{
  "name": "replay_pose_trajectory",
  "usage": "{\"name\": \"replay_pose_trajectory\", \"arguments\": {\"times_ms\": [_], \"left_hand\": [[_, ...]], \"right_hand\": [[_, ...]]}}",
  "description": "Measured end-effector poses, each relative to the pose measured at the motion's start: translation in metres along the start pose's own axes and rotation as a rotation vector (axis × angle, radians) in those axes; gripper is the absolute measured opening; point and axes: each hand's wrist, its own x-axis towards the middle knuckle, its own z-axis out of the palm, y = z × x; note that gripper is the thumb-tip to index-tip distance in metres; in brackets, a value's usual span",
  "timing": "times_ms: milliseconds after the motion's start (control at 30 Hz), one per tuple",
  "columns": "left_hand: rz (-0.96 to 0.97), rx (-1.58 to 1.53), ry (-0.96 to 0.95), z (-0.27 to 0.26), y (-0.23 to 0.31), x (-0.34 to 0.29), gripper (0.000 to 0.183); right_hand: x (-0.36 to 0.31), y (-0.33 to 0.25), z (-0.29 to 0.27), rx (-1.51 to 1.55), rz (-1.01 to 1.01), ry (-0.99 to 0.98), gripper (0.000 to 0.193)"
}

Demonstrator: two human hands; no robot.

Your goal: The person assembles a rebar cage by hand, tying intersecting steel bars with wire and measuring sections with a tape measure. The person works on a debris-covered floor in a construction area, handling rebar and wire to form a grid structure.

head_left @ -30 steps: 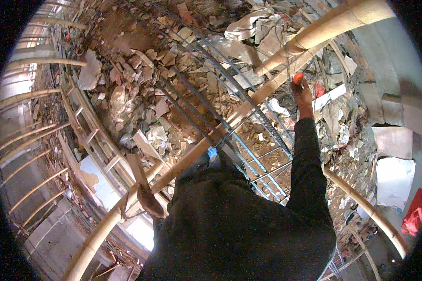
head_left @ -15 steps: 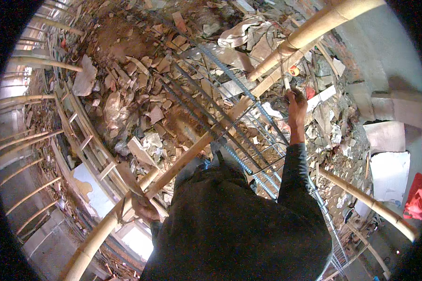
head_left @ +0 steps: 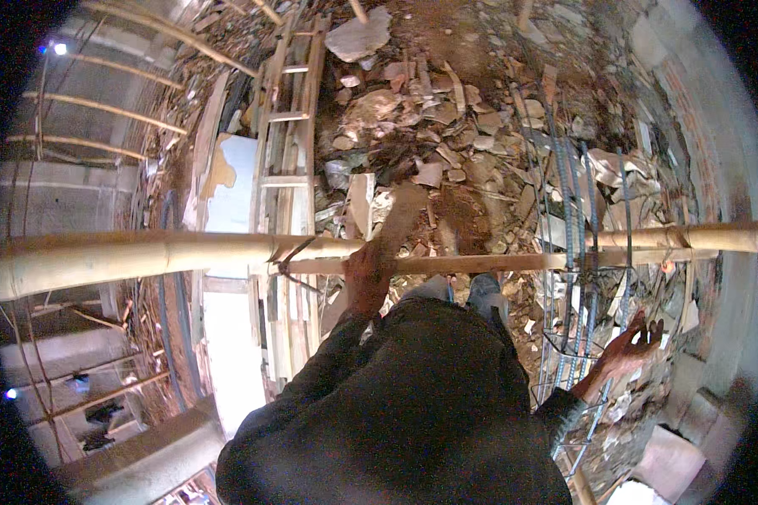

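Observation:
My left hand (head_left: 369,276) is closed near the timber batten (head_left: 480,263), where the batten meets the bamboo pole (head_left: 152,252). From its fingers a flat, brown, blade-like piece (head_left: 406,215) points away from me; blur hides its exact kind. My right hand (head_left: 630,347) is off to the right, beside the blue-grey rebar cage (head_left: 574,244). Its fingers are apart and slightly bent, and pale rubble shows between them. A small orange thing (head_left: 667,267) sits by the batten's right end, beyond that hand.
Broken bricks and rubble (head_left: 429,109) cover the ground beyond the pole. A wooden ladder (head_left: 289,118) lies at the left, with a pale board (head_left: 232,181) beside it. Bamboo poles (head_left: 109,147) cross the far left. A grey wall (head_left: 716,126) rises at the right.
My view has turned, so the pole and batten now run across it. My right hand has drawn back from beside the orange thing and its fingers have spread. My left hand still grips the flat piece.

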Motion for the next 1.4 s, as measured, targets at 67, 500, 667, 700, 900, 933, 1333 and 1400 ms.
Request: {"name": "replay_pose_trajectory", "arguments": {"times_ms": [67,500,667,700,900,933,1333,1400], "left_hand": [[0.06,0.022,-0.006,-0.008,-0.002,-0.003,0.069],[-0.294,-0.488,-0.469,-0.004,-0.139,-0.187,0.049],[-0.682,-1.242,-0.561,0.067,-0.207,-0.232,0.048],[-0.687,-1.371,-0.581,0.085,-0.214,-0.233,0.051],[0.021,0.18,-0.794,0.191,-0.177,-0.135,0.066],[0.003,0.153,-0.872,0.206,-0.16,-0.109,0.067],[0.645,0.279,-0.515,0.326,0.017,-0.003,0.073],[0.74,0.472,-0.882,0.339,0.046,-0.007,0.073]], "right_hand": [[-0.015,-0.011,0.004,0.089,0.039,-0.069,0.042],[-0.126,-0.106,0.01,0.483,0.026,-0.602,0.02],[-0.153,-0.12,-0.014,-0.016,0.091,-0.766,0.017],[-0.156,-0.124,-0.025,0.107,0.125,-0.807,0.017],[-0.161,-0.169,-0.054,0.226,0.266,-0.881,0.021],[-0.158,-0.179,-0.062,0.271,0.193,-0.869,0.02],[-0.122,-0.29,-0.269,0.814,-0.462,-0.19,0.017],[-0.122,-0.308,-0.304,0.781,-0.471,-0.208,0.011]]}}
